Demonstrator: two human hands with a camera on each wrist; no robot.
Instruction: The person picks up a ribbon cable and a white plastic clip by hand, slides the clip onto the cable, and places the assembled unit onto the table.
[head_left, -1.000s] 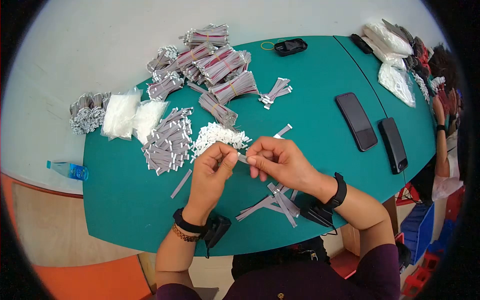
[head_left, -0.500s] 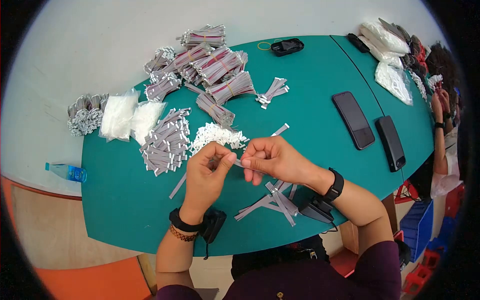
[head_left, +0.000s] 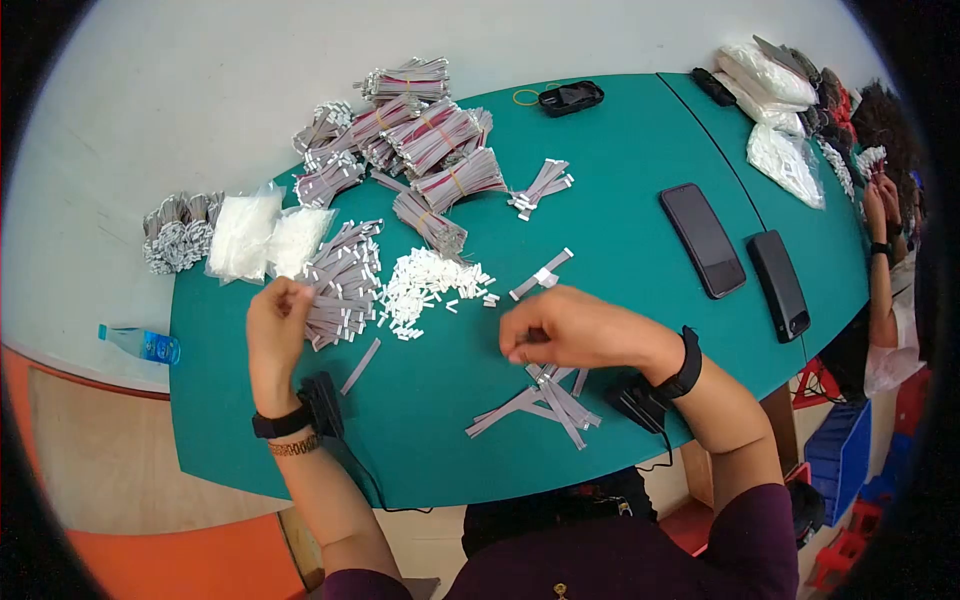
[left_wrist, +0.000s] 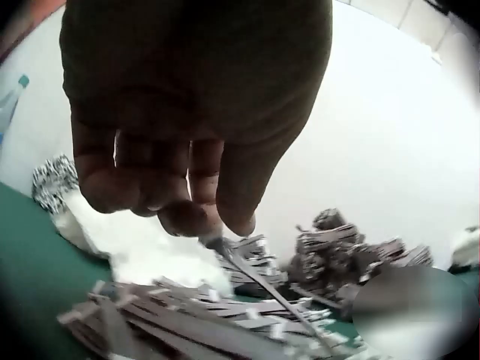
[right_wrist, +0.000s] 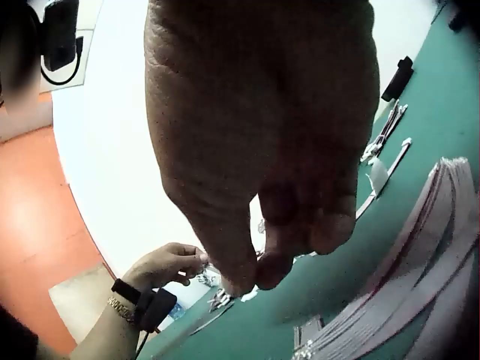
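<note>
My left hand (head_left: 274, 335) is over the left edge of a pile of short grey ribbon cables (head_left: 345, 270) with white ends. Its thumb and forefinger pinch one end of a grey ribbon cable (left_wrist: 271, 291), which slants down across the pile in the left wrist view. My right hand (head_left: 585, 330) hovers over the table to the right of a heap of small white connectors (head_left: 425, 285). Its fingers are loosely bent, and nothing shows between them. Just beyond it lies a ribbon cable (head_left: 558, 261) with a white piece on it.
Several loose grey strips (head_left: 520, 408) lie near my right wrist, and a single strip (head_left: 361, 366) lies at left. Bundled cables (head_left: 435, 135) and white plastic bags (head_left: 245, 235) stand behind. Two dark phone-like devices (head_left: 703, 240) lie at right. Another person's arms (head_left: 880, 260) appear far right.
Both hands were together at one ribbon cable in front of the connectors. The left hand has moved left with a cable to the pile; the right has let go and shifted slightly right.
</note>
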